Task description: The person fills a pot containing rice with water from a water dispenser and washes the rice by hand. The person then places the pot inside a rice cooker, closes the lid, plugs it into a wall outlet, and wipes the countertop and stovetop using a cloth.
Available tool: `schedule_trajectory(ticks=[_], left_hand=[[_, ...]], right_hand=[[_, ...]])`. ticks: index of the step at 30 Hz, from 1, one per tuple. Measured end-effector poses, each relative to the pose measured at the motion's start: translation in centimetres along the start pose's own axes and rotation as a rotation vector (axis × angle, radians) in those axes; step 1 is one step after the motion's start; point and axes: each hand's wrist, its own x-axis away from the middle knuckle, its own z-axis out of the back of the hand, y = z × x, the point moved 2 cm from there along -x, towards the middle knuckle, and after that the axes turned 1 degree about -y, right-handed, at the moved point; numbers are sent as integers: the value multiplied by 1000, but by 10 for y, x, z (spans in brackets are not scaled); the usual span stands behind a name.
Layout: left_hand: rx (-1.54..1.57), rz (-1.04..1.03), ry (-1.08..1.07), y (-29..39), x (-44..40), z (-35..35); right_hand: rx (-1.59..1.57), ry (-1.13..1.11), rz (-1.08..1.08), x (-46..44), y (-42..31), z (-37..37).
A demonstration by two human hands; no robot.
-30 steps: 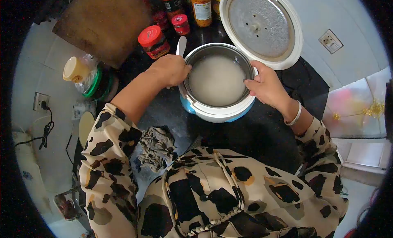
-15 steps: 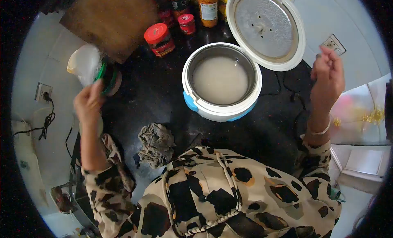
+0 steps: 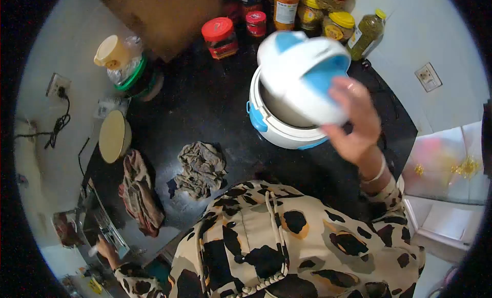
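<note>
Over the white and blue rice cooker [image 3: 287,136], my right hand [image 3: 359,121] has its fingers and thumb at the near right edge of the lid [image 3: 302,75]. The lid is tilted across the pot and smeared by motion, leaving only part of the inside in sight. Far down at the lower left, my left hand [image 3: 106,249] is small and blurred beside a metal rack [image 3: 111,231]. Something whitish shows at its fingertips, and I cannot make out whether it is held.
A crumpled grey cloth [image 3: 201,170] and a brownish cloth [image 3: 139,193] lie on the black counter [image 3: 179,111]. At left are a cream bowl [image 3: 114,136] and a cream mug [image 3: 111,52] atop a green-rimmed container [image 3: 134,75]. Jars, including a red-lidded one [image 3: 220,37], line the back.
The lid has swung from standing open to lying tilted over the pot, with my right hand now on it. My left hand has moved from beside the green-rimmed container down to the lower left.
</note>
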Motion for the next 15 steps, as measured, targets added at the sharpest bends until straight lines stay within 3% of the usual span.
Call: schedule_trajectory(ticks=[1,3,4,5,7,9,11,13,15], left_hand=[[69,-71,-38,-2,1,-17],[148,-349,-209,103,79,-12],[342,-213,-272,154,120,-10],[573,-73,-337,185,144,-28],[500,-486,-399,214,136,-57],[543,-599,-614,306,210,-41],[824,-669,-644,367,275,-40],[771,-714,-805,403,319,-44],[763,-828,-903,428,352,-38]], right_hand=[[28,-79,49,7,-4,-13],[41,-186,83,10,-11,-26],[62,-286,106,9,-14,-31],[90,-282,136,3,-17,-24],[-41,-130,103,-13,-13,-8],[82,-50,125,-37,-8,0],[97,-26,120,-68,0,-6],[174,-60,205,-95,17,-24],[250,-117,158,-93,36,-65]])
